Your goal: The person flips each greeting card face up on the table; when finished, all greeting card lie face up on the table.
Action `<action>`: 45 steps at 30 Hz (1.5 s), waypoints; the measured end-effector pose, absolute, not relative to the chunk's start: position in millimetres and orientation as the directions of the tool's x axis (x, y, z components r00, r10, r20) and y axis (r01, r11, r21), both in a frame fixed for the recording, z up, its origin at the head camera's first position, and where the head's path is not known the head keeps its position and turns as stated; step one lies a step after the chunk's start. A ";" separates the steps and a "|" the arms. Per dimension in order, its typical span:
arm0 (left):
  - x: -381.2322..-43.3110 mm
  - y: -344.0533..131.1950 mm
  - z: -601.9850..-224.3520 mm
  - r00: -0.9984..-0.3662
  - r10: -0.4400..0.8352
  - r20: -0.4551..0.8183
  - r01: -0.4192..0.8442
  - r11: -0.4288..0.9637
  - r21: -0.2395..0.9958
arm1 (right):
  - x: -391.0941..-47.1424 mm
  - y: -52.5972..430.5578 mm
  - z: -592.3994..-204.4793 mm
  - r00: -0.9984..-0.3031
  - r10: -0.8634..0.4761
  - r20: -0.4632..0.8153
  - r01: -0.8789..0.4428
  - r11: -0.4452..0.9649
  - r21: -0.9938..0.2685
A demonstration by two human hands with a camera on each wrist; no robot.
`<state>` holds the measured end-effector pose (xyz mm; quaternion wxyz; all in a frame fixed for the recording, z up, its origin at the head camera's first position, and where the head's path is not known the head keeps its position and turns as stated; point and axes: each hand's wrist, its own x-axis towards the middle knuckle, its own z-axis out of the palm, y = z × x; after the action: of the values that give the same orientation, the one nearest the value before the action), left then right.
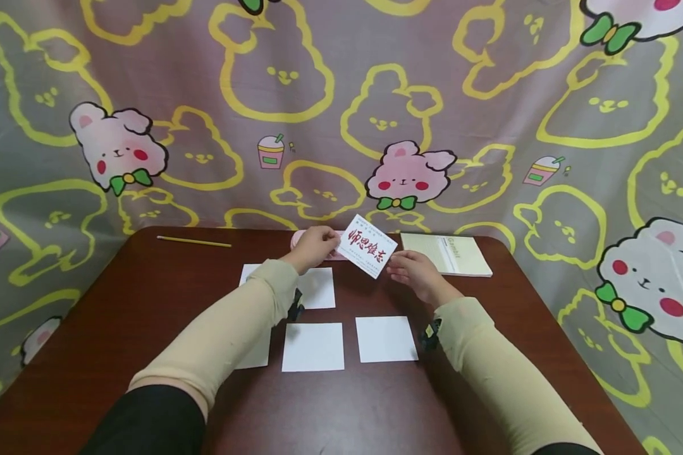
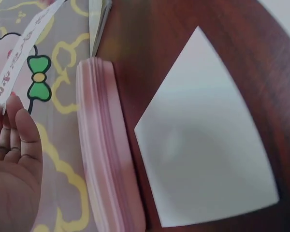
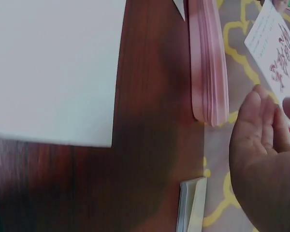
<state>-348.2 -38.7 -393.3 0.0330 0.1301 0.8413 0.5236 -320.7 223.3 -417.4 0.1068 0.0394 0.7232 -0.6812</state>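
Above the back of the table, both hands hold up a white card [image 1: 367, 246] printed with red Chinese characters, tilted so its corners point sideways. My left hand [image 1: 314, 246] pinches its left corner between thumb and fingers, also seen in the left wrist view. At the opposite corner, the thumb and fingertips of my right hand [image 3: 261, 125] grip the card. Several blank white cards lie spread on the table beneath, including one at front middle [image 1: 313, 347], one at front right [image 1: 387, 339] and one farther back [image 1: 320, 287]. My left forearm partly hides others.
A pink pencil case [image 2: 104, 145] lies behind the hands. To its right is a cream notebook [image 1: 461, 256] with "Gambit" on its cover. A yellow pencil [image 1: 196, 241] lies at the back left of the brown table [image 1: 119, 328]. A patterned curtain [image 1: 319, 139] hangs behind.
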 end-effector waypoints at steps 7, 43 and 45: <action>-341.1 -31.2 -407.4 -0.950 0.310 0.044 0.171 0.394 0.903 | -322.4 223.9 -420.8 -0.976 -0.003 -0.218 0.217 0.074 -0.973; -325.1 3.2 -428.3 -0.940 0.241 -0.241 -0.172 0.274 0.946 | -328.5 239.9 -445.6 -0.959 -0.074 -0.274 0.257 0.185 -0.949; -325.4 3.8 -428.7 -0.935 0.238 -0.262 -0.191 0.282 0.940 | -329.4 239.7 -448.0 -0.959 -0.056 -0.279 0.261 0.218 -0.940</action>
<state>-325.4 3.8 -428.7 0.1792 0.0149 0.7804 0.5988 -329.4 239.7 -448.0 0.1273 0.0666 0.7700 -0.6216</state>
